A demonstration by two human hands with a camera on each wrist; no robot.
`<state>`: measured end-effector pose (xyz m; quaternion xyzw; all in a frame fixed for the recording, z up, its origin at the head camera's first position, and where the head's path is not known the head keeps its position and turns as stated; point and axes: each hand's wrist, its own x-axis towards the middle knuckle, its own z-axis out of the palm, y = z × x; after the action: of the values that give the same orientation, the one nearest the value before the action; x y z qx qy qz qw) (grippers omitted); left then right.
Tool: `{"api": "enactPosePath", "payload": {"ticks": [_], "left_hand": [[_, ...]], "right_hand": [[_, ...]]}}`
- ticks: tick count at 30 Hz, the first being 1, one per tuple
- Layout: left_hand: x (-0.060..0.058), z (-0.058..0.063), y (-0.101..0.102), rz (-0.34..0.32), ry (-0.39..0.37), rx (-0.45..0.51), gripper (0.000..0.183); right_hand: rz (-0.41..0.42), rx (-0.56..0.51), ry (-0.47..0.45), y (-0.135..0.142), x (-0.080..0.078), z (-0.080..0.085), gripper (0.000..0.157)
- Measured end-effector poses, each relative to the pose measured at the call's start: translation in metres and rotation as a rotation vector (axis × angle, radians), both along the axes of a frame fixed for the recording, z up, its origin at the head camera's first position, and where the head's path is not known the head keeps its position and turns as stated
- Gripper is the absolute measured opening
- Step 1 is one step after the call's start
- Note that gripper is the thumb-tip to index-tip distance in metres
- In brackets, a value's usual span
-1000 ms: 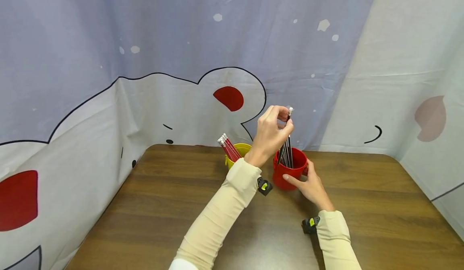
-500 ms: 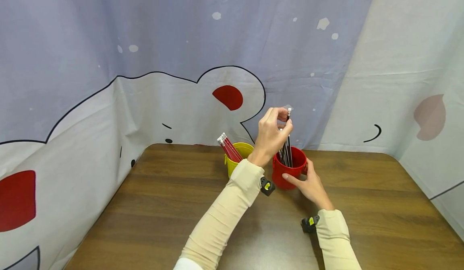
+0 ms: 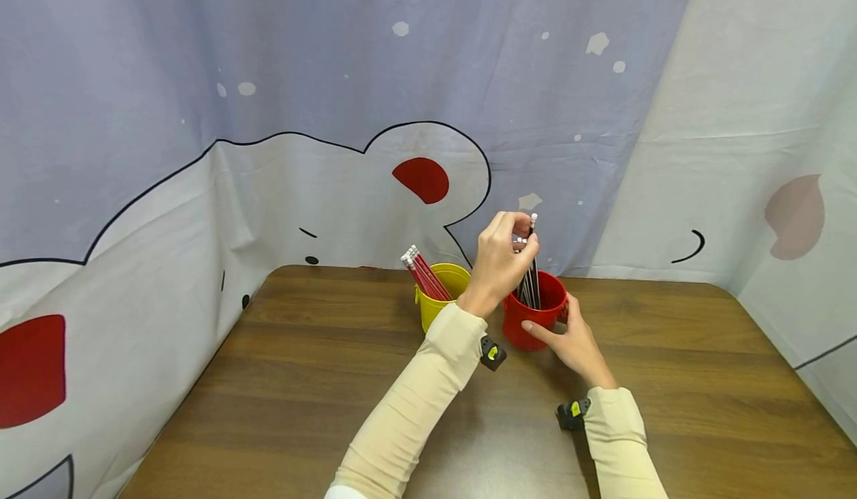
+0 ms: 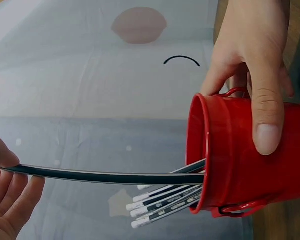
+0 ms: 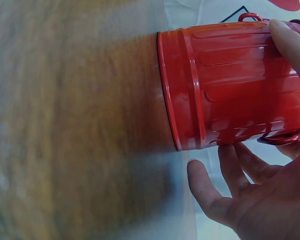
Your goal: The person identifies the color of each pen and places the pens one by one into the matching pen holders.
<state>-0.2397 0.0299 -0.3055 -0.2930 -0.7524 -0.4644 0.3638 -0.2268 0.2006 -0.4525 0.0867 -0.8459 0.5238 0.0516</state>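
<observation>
My left hand [image 3: 497,265] pinches a dark pencil [image 4: 100,177] near its white eraser end, above the red bucket [image 3: 522,332]. In the left wrist view the pencil's lower part passes inside the bucket's rim, where its tip is hidden. Several other dark pencils with white erasers [image 4: 162,205] lean in the same bucket. My right hand [image 3: 577,346] grips the bucket from the right, thumb along the near wall and the other fingers around the side, as the right wrist view also shows. The bucket stands upright on the table.
Left of the red bucket is a yellow bucket [image 3: 434,317], partly behind my left wrist. Several red pencils [image 3: 428,277] with white erasers lean in it. A printed curtain [image 3: 335,201] hangs right behind the wooden table [image 3: 288,380].
My left hand has come down a little with the dark pencil, whose eraser end now sits lower. My right hand and the red bucket have stayed in place.
</observation>
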Motion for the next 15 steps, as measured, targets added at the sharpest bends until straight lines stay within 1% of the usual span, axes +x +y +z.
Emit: {"api": "enactPosePath", "payload": {"ticks": [7,15], "left_hand": [[0.002,-0.012,0.0,0.012,-0.031,-0.019,0.012],[0.003,-0.034,0.001,0.025,-0.081,-0.031,0.013]], "right_hand": [[0.004,0.001,-0.008,0.0,0.0,0.0,0.09],[0.0,0.009,0.003,0.001,-0.002,-0.002,0.091]]}}
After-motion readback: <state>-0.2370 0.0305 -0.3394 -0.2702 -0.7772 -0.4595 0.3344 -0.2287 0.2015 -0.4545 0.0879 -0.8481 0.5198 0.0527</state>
